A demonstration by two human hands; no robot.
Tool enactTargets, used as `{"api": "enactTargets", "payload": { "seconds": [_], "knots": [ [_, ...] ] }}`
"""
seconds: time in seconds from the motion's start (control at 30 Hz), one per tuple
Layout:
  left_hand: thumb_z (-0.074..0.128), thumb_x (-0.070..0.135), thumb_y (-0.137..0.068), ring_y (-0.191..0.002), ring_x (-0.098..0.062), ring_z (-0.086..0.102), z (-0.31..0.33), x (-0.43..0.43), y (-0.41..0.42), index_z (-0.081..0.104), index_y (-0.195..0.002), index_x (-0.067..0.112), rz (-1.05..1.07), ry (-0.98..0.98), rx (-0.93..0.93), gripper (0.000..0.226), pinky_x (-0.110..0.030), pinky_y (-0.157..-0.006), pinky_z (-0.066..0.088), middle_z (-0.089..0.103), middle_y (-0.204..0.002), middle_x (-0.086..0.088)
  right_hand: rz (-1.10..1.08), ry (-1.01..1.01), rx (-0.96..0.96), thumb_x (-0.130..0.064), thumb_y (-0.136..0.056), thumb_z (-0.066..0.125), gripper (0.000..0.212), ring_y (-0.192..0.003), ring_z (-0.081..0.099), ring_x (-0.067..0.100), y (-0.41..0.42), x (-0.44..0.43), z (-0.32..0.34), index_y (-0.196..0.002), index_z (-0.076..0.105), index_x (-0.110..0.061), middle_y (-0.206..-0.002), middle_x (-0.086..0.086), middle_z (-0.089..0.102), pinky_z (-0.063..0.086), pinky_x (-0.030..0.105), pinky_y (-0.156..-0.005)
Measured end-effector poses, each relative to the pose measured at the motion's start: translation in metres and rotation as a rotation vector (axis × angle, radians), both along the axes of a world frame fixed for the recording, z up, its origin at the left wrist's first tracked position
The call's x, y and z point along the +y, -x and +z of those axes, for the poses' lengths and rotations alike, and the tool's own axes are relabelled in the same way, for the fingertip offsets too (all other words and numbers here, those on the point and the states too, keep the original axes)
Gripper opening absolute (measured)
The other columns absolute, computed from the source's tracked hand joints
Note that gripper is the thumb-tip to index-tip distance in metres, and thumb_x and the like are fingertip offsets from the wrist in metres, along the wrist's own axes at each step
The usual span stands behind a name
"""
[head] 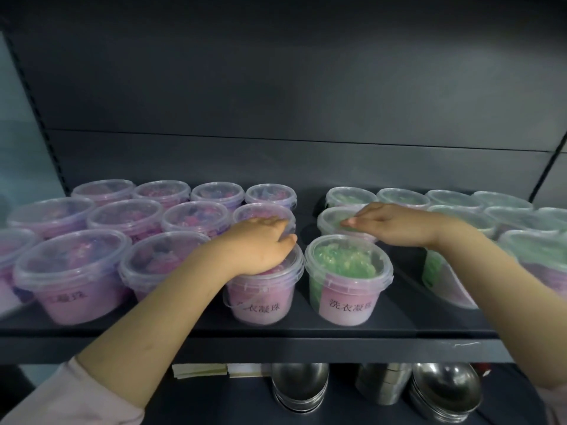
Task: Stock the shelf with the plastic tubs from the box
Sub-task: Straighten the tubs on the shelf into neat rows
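Head view: upright pink tub (260,297), label (264,307) forward, under left hand (259,248).

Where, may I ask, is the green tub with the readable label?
Head view, centre: the green tub stands near the shelf front, right of the pink tub under the left hand.

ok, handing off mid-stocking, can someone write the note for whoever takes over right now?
Left hand: on the lid of the front pink tub, fingers curled over its far rim.
Right hand: flat on the lid of a second-row green tub, gripping nothing.
Shelf: pink tubs in rows on the left, green on the right; the front green tub stands just right of the held pink one.
Left: seat the pink tub. The box is out of view, so the remaining count is unknown.
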State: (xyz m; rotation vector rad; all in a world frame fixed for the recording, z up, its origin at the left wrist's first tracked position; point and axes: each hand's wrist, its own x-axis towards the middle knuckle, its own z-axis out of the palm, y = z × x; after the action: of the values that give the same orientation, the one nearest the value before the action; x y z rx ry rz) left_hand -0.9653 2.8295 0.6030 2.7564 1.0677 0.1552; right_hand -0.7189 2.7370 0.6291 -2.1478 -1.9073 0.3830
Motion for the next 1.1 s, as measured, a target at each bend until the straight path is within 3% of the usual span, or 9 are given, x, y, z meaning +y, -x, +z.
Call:
{"api": "enactTargets", "payload": {
  "seconds": [0.3, 0.53, 0.63, 0.73, 0.8, 0.93, 1.1],
  "knots": [
    [0.025, 0.052, -0.098, -0.144, -0.020, 0.019, 0.000, -0.002, 0.001, 0.018, -0.151, 0.026, 0.021, 0.006, -0.024, 0.060, -0.035, -0.113, 0.019, 0.016, -0.159, 0.002, 0.103, 0.056, -0.115, -0.058, -0.088, 0.050, 0.048, -0.144, 0.025, 0.015, 0.029, 0.023, 0.003, -0.135, 0.048, -0.045, -0.153, -0.005, 0.034, 0.021, 0.040, -0.118],
    [0.026, 0.052, -0.097, -0.145, -0.020, 0.017, -0.001, -0.001, 0.002, 0.018, -0.151, 0.026, 0.028, 0.016, -0.029, 0.061, -0.035, -0.113, 0.019, 0.015, -0.159, 0.002, 0.104, 0.021, -0.089, -0.058, -0.084, 0.057, 0.050, -0.143, 0.026, 0.017, 0.029, 0.025, 0.000, -0.132, 0.051, -0.046, -0.151, -0.002, 0.035, 0.023, 0.043, -0.117],
    [0.026, 0.052, -0.097, -0.145, -0.020, 0.016, -0.002, 0.000, 0.002, 0.016, -0.151, 0.027, 0.025, 0.021, -0.028, 0.061, -0.036, -0.114, 0.018, 0.014, -0.160, 0.002, 0.123, 0.068, -0.084, -0.069, -0.079, 0.052, 0.058, -0.139, 0.033, 0.013, 0.026, 0.024, 0.002, -0.133, 0.047, -0.051, -0.149, -0.010, 0.037, 0.026, 0.038, -0.116],
    [0.025, 0.051, -0.098, -0.146, -0.018, 0.014, 0.000, 0.000, 0.002, 0.015, -0.151, 0.027, 0.013, 0.015, -0.028, 0.060, -0.036, -0.114, 0.016, 0.012, -0.160, 0.004, 0.069, 0.065, 0.124, -0.074, -0.073, 0.051, 0.068, -0.132, 0.043, 0.012, 0.013, 0.027, 0.015, -0.137, 0.041, -0.051, -0.145, -0.013, 0.042, 0.031, 0.036, -0.114],
    [0.025, 0.051, -0.098, -0.145, -0.018, 0.014, 0.001, -0.001, 0.001, 0.016, -0.151, 0.027, 0.015, 0.010, -0.028, 0.060, -0.035, -0.114, 0.016, 0.014, -0.160, 0.004, -0.002, 0.024, 0.096, -0.076, -0.071, 0.045, 0.075, -0.134, 0.041, 0.015, -0.002, 0.034, 0.023, -0.140, 0.040, -0.045, -0.148, -0.008, 0.041, 0.028, 0.038, -0.115],
    [0.027, 0.051, -0.098, -0.145, -0.018, 0.016, 0.000, -0.003, 0.001, 0.019, -0.151, 0.026, 0.012, -0.007, -0.050, 0.059, -0.034, -0.113, 0.016, 0.016, -0.159, 0.004, -0.093, 0.075, 0.003, -0.063, -0.092, 0.035, 0.062, -0.142, 0.030, 0.018, -0.031, 0.053, 0.017, -0.145, 0.038, -0.033, -0.155, -0.006, 0.031, 0.018, 0.036, -0.118],
    [0.027, 0.051, -0.097, -0.145, -0.018, 0.015, -0.003, -0.002, 0.002, 0.020, -0.151, 0.026, 0.012, -0.019, -0.059, 0.059, -0.036, -0.115, 0.015, 0.017, -0.159, 0.005, -0.193, 0.131, 0.003, -0.068, -0.092, 0.026, 0.069, -0.146, 0.022, 0.021, -0.040, 0.074, 0.005, -0.148, 0.035, -0.028, -0.158, -0.002, 0.025, 0.015, 0.040, -0.119]
  ]
}}
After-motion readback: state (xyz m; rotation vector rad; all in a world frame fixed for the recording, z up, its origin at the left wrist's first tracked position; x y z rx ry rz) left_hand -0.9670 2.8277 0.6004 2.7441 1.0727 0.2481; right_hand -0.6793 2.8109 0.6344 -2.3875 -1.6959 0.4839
